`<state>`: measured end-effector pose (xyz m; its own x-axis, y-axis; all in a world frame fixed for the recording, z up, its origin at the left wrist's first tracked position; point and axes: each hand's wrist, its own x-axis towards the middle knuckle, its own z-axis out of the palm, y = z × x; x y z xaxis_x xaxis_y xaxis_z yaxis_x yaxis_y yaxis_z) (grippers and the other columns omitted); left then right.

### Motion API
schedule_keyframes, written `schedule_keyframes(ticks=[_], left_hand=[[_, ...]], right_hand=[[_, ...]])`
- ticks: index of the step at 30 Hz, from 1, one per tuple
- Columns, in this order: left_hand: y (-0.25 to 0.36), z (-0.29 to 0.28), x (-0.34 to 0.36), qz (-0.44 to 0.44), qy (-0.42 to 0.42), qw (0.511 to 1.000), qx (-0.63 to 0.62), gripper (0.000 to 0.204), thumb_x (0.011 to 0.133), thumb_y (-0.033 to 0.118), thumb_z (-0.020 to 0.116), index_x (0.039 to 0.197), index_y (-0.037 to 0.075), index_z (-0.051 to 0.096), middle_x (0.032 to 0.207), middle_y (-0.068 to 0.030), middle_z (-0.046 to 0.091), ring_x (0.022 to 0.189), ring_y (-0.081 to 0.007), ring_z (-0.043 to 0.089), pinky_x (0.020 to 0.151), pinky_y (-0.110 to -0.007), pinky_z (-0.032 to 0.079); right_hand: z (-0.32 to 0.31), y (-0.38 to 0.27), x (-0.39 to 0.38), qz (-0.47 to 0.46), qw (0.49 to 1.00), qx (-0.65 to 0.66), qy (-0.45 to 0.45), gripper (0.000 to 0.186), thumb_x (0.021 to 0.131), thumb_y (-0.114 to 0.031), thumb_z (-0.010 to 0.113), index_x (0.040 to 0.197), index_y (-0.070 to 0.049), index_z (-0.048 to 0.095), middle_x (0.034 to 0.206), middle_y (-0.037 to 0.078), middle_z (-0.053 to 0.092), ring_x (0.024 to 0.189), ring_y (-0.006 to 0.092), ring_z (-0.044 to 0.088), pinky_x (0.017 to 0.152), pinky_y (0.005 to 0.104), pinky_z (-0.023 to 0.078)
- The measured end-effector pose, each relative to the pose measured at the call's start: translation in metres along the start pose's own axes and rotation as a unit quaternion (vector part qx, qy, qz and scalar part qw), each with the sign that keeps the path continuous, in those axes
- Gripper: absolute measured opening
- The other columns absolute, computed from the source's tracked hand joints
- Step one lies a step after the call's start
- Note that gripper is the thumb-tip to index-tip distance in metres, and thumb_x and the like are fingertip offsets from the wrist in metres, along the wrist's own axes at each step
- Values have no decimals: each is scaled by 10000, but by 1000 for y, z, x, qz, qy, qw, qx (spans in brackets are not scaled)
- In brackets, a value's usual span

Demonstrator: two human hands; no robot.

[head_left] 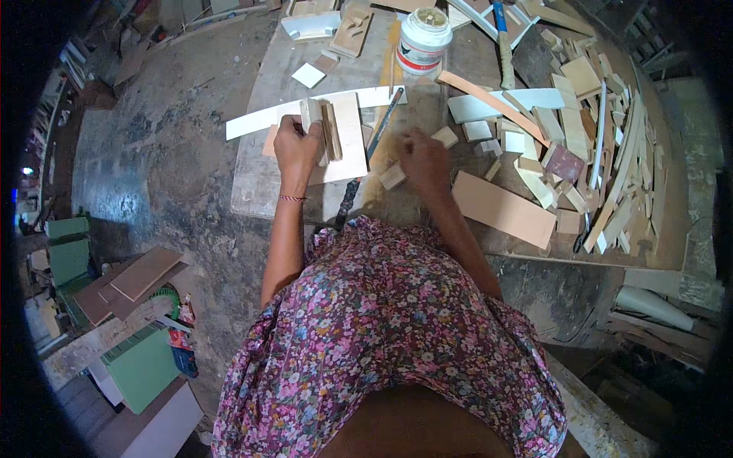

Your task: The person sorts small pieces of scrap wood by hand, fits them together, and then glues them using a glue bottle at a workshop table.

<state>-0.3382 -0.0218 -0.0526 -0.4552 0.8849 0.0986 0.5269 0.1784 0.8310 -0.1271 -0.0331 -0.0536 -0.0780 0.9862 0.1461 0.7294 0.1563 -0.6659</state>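
My left hand (296, 149) is closed on a small upright wood piece (311, 116), its thumb and fingers pinching it. Right beside it, a narrow wooden strip (333, 133) stands on a pale flat board (352, 145). Under the board's far edge runs a long curved white strip (259, 123). To the right, my right hand (425, 159) hovers over the table with curled fingers; whatever they may hold is hidden. Small wood blocks (392, 177) lie close to it. Between my hands rests a thin blade (385, 122) with a black wrapped handle (349, 200).
A white tub (424, 42) stands at the back of the table. Heaped wood offcuts (573, 145) cover the right side. A tan rectangular board (504, 209) lies near the front edge. Behind are a blue-and-tan handled tool (502, 46) and slotted wood pieces (352, 32). Green boxes (141, 366) sit lower left.
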Motion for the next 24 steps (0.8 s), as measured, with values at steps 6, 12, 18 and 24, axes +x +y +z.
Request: schedule_keyframes(ticks=[6, 12, 18, 24], left_hand=[[-7, -5, -2, -18, -6, 999, 29, 261, 668, 174, 621, 783, -41, 529, 663, -165, 565, 616, -281, 561, 589, -348, 432], [-34, -15, 2, 11, -11, 998, 53, 266, 663, 176, 618, 783, -44, 530, 665, -172, 565, 612, -299, 558, 589, -364, 433], [-44, -30, 7, -33, -23, 997, 61, 285, 662, 203, 607, 801, -36, 540, 706, -194, 580, 672, -333, 578, 610, -380, 444], [-41, -37, 6, -27, -43, 997, 61, 293, 651, 211, 617, 795, -32, 538, 672, -187, 573, 639, -330, 572, 592, -381, 439]], right_hand=[[-10, 27, -24, 129, 988, -63, -56, 529, 732, -267, 608, 1172, -40, 422, 855, 245, 581, 792, 393, 565, 704, 444, 441], [13, 15, -29, 171, 984, -22, -37, 612, 732, -208, 610, 1250, -32, 337, 957, 234, 563, 872, 394, 544, 770, 425, 430], [19, 4, -19, 38, 996, 6, 79, 686, 726, -60, 565, 1304, -5, 200, 1263, 247, 336, 1078, 340, 444, 856, 414, 395], [29, -60, 11, 102, 995, -1, -10, 785, 663, -54, 545, 1326, -22, 127, 1207, 253, 408, 986, 380, 501, 823, 421, 424]])
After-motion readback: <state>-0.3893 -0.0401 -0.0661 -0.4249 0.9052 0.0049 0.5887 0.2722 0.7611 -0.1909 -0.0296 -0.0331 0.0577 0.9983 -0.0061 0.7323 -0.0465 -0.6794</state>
